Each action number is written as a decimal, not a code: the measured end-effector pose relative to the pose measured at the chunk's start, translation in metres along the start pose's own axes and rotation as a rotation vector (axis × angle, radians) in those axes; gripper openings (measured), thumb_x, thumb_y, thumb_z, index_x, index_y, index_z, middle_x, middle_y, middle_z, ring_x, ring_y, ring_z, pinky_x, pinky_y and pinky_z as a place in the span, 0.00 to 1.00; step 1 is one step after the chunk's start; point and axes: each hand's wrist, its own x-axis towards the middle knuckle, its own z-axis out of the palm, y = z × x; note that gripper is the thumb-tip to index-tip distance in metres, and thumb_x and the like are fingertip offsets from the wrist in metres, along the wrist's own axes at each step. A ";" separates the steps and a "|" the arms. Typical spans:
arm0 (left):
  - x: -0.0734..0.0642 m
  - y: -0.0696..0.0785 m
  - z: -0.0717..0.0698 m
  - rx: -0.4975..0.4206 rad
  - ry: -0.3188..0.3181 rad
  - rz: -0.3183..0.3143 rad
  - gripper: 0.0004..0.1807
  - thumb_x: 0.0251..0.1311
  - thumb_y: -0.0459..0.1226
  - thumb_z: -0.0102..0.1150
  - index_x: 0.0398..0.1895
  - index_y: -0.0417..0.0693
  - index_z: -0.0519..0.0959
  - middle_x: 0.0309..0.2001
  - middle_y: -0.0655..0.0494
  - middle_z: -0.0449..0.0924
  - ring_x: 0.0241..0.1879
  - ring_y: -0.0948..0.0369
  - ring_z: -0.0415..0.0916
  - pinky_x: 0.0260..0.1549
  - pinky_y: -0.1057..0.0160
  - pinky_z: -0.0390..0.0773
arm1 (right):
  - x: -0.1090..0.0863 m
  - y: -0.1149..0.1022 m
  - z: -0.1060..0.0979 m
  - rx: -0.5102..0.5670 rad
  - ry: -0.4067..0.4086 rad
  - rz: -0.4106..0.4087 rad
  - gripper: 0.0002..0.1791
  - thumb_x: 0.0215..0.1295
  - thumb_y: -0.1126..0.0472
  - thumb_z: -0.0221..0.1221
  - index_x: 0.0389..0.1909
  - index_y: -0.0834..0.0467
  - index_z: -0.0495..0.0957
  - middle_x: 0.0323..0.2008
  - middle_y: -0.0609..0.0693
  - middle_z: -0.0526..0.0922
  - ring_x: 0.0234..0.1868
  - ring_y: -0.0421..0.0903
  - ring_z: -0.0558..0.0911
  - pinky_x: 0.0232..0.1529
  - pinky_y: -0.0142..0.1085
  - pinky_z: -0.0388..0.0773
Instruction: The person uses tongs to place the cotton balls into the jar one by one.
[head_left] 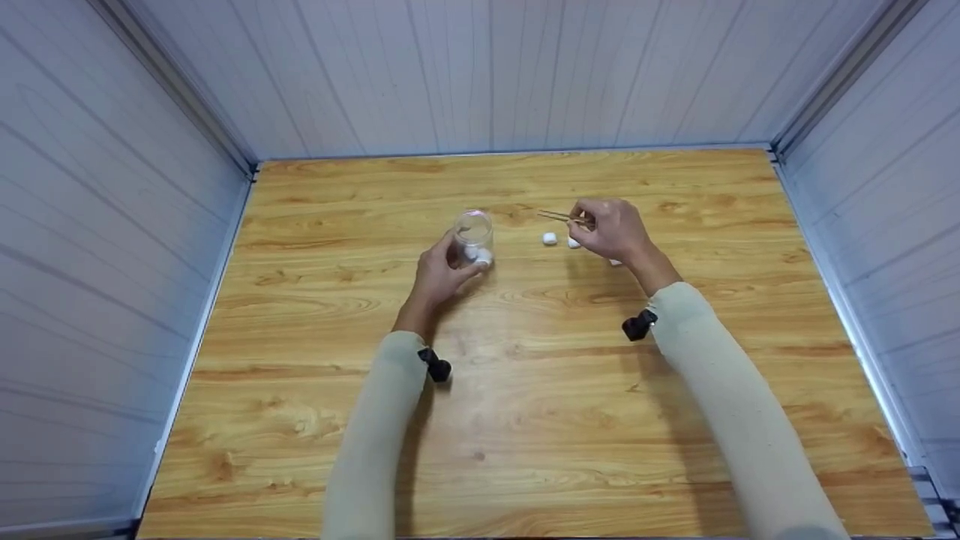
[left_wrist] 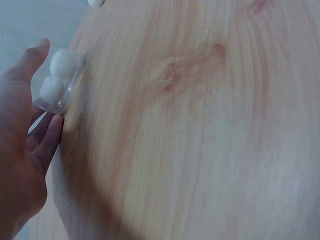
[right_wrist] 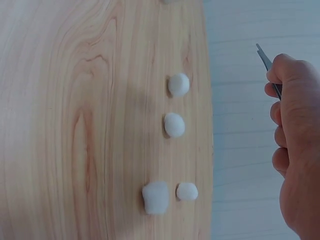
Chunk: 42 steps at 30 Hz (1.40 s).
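My left hand (head_left: 439,277) holds a clear jar (head_left: 474,227) from its near left side, thumb on one side and fingers on the other. White cotton balls (left_wrist: 64,63) lie inside the jar, low down, as the left wrist view also shows. Right of the jar, my right hand (head_left: 613,231) pinches metal tweezers (head_left: 553,216) above the table. The tweezer tips (right_wrist: 258,47) point left, slightly parted, with nothing between them. Several loose cotton balls (right_wrist: 174,125) lie on the table below that hand; in the head view it partly hides some of them.
The wood-grain table (head_left: 517,420) is walled by pale panels (head_left: 450,75) at the back and both sides. Each sleeve carries a small black camera (head_left: 639,325) at the wrist. One cotton ball (head_left: 550,238) sits between the jar and my right hand.
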 end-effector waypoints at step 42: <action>0.005 -0.009 0.006 0.014 0.018 0.022 0.46 0.64 0.53 0.84 0.83 0.53 0.73 0.63 0.45 0.88 0.60 0.55 0.85 0.63 0.56 0.86 | -0.010 0.014 0.011 -0.049 -0.110 0.136 0.16 0.75 0.53 0.68 0.53 0.61 0.86 0.32 0.61 0.89 0.29 0.58 0.84 0.33 0.48 0.74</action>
